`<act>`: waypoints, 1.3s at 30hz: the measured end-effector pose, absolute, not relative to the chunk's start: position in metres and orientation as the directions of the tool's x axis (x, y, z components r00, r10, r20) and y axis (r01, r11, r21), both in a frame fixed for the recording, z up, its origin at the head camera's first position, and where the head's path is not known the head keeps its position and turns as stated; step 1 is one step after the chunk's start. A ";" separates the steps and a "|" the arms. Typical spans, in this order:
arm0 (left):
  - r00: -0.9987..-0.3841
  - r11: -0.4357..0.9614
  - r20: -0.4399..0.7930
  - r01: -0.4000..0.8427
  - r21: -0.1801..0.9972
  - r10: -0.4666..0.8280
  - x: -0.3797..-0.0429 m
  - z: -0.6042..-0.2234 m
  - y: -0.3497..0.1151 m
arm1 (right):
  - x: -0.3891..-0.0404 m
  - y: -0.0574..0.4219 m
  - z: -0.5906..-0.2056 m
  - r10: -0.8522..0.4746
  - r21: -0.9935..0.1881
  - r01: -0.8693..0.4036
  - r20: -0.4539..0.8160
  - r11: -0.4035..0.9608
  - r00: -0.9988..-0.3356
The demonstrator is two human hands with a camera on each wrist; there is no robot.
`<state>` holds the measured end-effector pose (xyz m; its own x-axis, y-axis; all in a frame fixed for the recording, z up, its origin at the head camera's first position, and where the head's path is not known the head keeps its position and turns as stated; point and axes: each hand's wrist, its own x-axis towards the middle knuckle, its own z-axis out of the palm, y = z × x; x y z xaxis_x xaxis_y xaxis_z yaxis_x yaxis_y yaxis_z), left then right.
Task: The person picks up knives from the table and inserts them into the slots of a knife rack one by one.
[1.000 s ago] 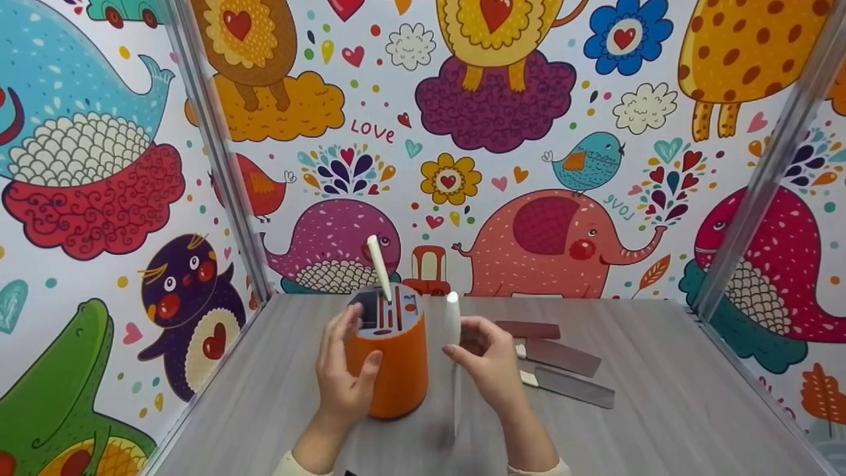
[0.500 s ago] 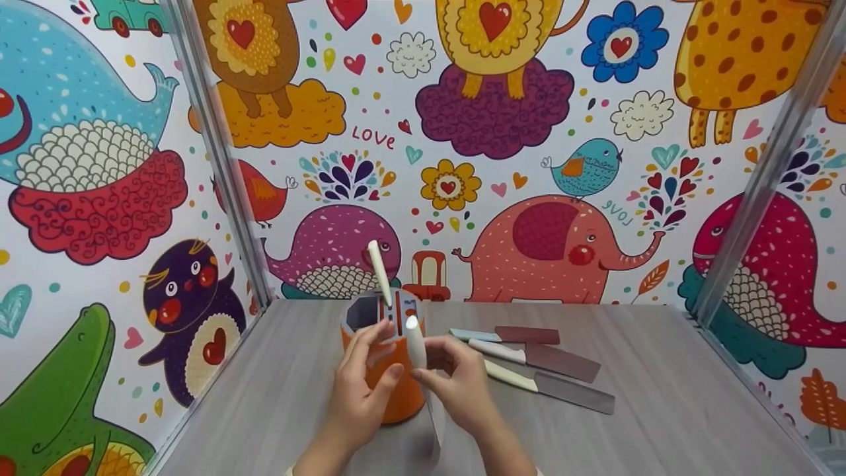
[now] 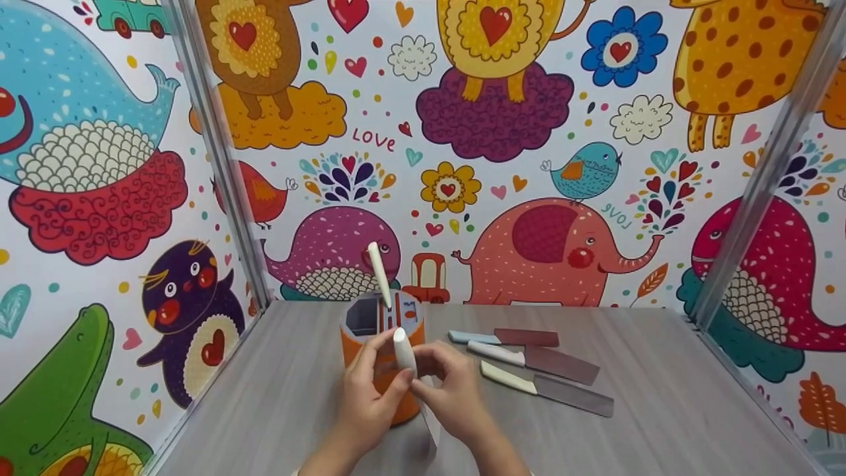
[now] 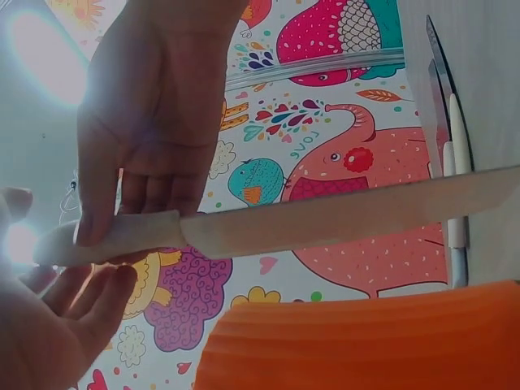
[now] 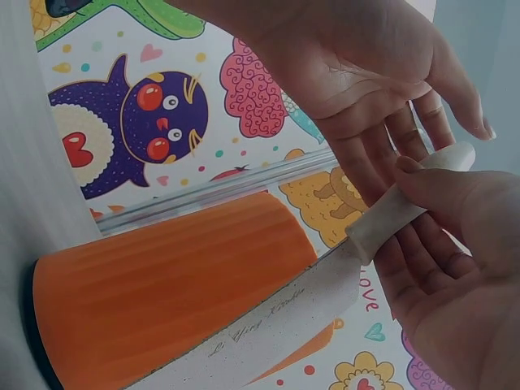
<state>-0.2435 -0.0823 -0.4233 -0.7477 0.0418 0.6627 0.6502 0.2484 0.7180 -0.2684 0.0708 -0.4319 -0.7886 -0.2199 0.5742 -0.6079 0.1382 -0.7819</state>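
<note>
Printed panels [image 3: 403,139] stand along the far edge and both sides of your grey wood-grain table [image 3: 264,370]. Left of centre, toward the far edge, is the orange knife block [image 5: 162,292]. To its right lie, from the far edge nearer, a blue-handled knife [image 3: 505,336], a white-handled cleaver [image 3: 538,360] and a cream-handled knife [image 3: 548,390].

Your right hand [image 3: 453,390] pinches the handle of a white-handled knife [image 4: 292,227], its lettered blade slanting down toward the near edge, in front of the block. Your left hand [image 3: 370,396] is released, fingers loosely extended behind that handle; whether they touch it, you can't tell. A second ago this knife was right of the block with your left hand beside the block; now both hands are at the knife, which is outside the slots. A cream handle [image 3: 380,274] rises from one slot.
</note>
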 end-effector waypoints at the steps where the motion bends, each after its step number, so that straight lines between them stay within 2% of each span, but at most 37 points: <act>1: -0.755 0.248 0.655 0.642 0.725 0.040 -0.243 -0.424 -0.082 | -0.268 0.071 -0.432 -0.221 -0.779 -0.611 0.577 0.142 -0.786; 9: -0.772 0.252 0.634 0.622 0.742 0.040 -0.244 -0.424 -0.080 | -0.266 0.068 -0.433 -0.229 -0.753 -0.644 0.609 0.135 -0.760; 16: -0.794 0.276 0.608 0.591 0.758 0.031 -0.242 -0.422 -0.080 | -0.268 0.068 -0.434 -0.213 -0.778 -0.613 0.581 0.140 -0.786; 23: -0.799 0.299 0.602 0.577 0.760 0.011 -0.242 -0.422 -0.080 | -0.276 0.074 -0.440 -0.234 -0.780 -0.626 0.608 0.004 -0.759; 26: -0.811 0.300 0.585 0.557 0.774 -0.001 -0.242 -0.421 -0.081 | -0.283 0.078 -0.446 -0.183 -0.804 -0.594 0.587 -0.021 -0.789; 34: -0.833 0.272 0.553 0.530 0.803 -0.009 -0.241 -0.418 -0.082 | -0.311 0.083 -0.481 0.071 -0.880 -0.475 0.474 0.003 -0.878; 39: -0.836 0.286 0.548 0.519 0.805 -0.026 -0.240 -0.416 -0.083 | -0.328 0.081 -0.515 0.106 -0.926 -0.379 0.377 0.009 -0.920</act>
<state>-0.2400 -0.0826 -0.4163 -0.8362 -0.0257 0.5478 0.5188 0.2865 0.8055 -0.3276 0.0808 -0.5146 -0.9200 0.1056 0.3773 -0.3785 0.0090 -0.9255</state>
